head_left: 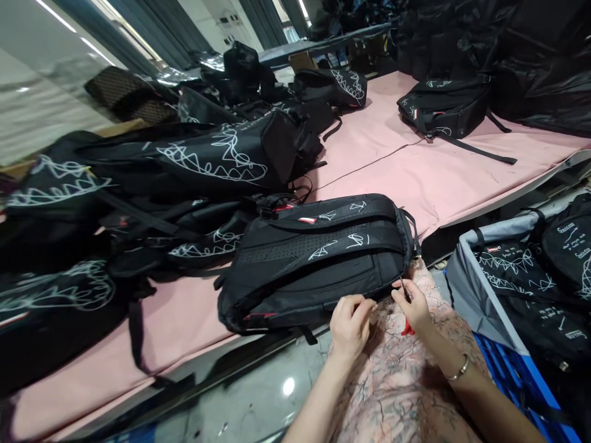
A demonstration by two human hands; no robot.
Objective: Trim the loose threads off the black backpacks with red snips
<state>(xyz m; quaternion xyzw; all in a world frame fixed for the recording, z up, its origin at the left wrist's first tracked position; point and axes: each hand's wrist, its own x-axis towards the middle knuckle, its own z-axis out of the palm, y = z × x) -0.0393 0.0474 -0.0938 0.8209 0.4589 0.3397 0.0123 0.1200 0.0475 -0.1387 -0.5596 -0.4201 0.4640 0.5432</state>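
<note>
A black backpack with white scribbled marks on its straps lies strap side up along the front edge of the pink-covered table. Beside its lower edge, my left hand is closed, with fingers pinched together; anything between them is too small to make out. My right hand is closed at the backpack's lower right corner, around a small dark tool with a red part showing below the palm. The tool's dark tip points up toward the backpack's edge.
More black bags with white scribbles are piled at the left and back. Another backpack sits farther back on the pink table. At the right, a grey-lined blue crate holds marked bags. Large black bags stand at the back right.
</note>
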